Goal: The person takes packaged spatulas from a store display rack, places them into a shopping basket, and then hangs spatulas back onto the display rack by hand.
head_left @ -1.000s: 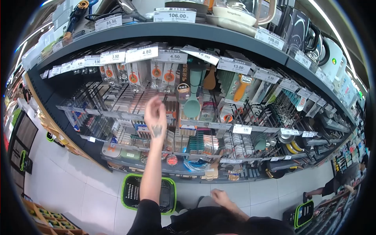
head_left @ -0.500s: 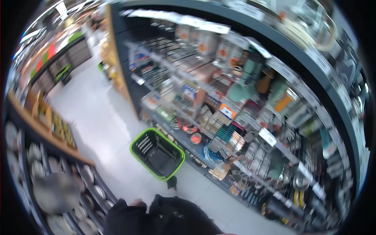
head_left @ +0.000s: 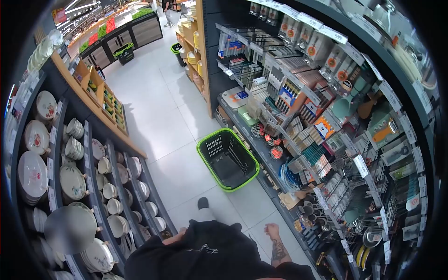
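Observation:
My right hand [head_left: 271,230] hangs low beside my body, its fingers loosely curled with nothing visible in them. The tattooed forearm behind it is in view. My left hand [head_left: 178,235] shows only in small part at the edge of my black shirt, and its fingers are hidden. Ahead of my feet, a black shopping basket [head_left: 228,161] with a bright green rim stands on the floor, close to the right-hand shelf. Neither hand touches it.
Kitchen utensils hang along the right shelf [head_left: 326,126]. Plates and bowls [head_left: 112,205] fill the left racks. A wooden shelf end [head_left: 135,145] juts toward the tiled aisle [head_left: 161,109]. Farther off are another green-rimmed basket [head_left: 124,53], a produce stand [head_left: 112,39] and a person [head_left: 167,11].
The view has turned left and steadied, so the basket and shelves appear farther right. My right hand and forearm have come into view. One foot now shows farther left of the basket.

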The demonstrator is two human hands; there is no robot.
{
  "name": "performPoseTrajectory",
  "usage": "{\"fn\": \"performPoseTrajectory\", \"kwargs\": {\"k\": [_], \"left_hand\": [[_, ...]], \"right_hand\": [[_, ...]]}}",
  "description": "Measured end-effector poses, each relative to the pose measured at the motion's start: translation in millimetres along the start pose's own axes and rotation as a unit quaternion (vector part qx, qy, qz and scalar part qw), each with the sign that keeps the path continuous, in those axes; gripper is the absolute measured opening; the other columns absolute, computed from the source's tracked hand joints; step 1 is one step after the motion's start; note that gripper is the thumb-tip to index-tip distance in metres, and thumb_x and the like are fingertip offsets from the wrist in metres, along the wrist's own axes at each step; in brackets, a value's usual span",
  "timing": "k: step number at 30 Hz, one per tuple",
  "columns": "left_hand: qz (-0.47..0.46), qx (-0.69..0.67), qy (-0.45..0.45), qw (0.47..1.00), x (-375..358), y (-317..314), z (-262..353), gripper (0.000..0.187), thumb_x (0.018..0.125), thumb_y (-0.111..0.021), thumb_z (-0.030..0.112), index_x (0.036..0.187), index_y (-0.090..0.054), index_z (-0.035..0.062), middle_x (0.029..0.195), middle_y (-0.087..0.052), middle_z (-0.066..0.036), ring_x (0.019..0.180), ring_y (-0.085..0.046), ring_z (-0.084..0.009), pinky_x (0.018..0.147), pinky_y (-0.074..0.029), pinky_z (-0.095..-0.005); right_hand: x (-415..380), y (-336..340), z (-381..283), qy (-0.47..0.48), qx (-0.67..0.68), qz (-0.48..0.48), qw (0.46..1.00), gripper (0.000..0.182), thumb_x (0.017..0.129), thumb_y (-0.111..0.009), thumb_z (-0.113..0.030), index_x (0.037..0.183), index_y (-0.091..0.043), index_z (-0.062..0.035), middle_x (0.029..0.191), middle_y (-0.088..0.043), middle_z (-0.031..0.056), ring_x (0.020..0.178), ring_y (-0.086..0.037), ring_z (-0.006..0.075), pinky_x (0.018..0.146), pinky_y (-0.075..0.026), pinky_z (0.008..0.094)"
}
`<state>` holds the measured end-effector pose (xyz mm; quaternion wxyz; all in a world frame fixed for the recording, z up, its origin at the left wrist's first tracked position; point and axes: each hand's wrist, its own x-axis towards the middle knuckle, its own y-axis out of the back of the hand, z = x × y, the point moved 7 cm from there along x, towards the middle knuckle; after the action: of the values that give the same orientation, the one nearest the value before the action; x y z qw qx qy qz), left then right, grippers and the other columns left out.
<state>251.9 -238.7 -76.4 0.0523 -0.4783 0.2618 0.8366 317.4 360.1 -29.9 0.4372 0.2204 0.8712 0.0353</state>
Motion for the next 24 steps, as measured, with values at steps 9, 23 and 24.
{"fn": "performPoseTrajectory", "kwargs": {"k": [9, 23, 24], "left_hand": [[0.031, -0.023, 0.032, 0.999, 53.1, 58.8, 58.9, 0.037, 0.080, -0.072, 0.032, 0.096, -0.073, -0.0013, 0.090, -0.072, -0.017, 0.084, -0.070, -0.0294, 0.073, -0.056, -0.0430], [-0.048, -0.168, -0.001, 0.985, 171.1, 258.0, 169.7, 0.024, 0.090, -0.055, 0.014, 0.106, -0.063, -0.0020, 0.086, -0.067, -0.016, 0.074, -0.070, -0.0279, 0.062, -0.061, -0.0368], [-0.050, -0.159, 0.002, 0.986, 171.3, 264.3, 169.7, 0.024, 0.090, -0.055, 0.014, 0.106, -0.063, -0.0020, 0.086, -0.067, -0.016, 0.074, -0.070, -0.0279, 0.062, -0.061, -0.0368]], "right_hand": [[-25.2, -117.7, -46.3, -0.068, -0.172, -0.016, 0.983, 0.012, 0.082, -0.067, -0.013, 0.087, -0.072, -0.0040, 0.071, -0.067, 0.0107, 0.058, -0.065, 0.0183, 0.049, -0.051, 0.0321], [-23.6, -238.6, -153.9, 0.156, -0.323, 0.097, 0.928, 0.022, 0.076, -0.066, -0.025, 0.086, -0.074, -0.0071, 0.082, -0.071, 0.0192, 0.081, -0.070, 0.0368, 0.075, -0.055, 0.0433], [-24.1, -245.3, -153.9, 0.148, -0.319, 0.098, 0.931, 0.022, 0.076, -0.066, -0.025, 0.086, -0.074, -0.0071, 0.082, -0.071, 0.0192, 0.081, -0.070, 0.0368, 0.075, -0.055, 0.0433]]}}
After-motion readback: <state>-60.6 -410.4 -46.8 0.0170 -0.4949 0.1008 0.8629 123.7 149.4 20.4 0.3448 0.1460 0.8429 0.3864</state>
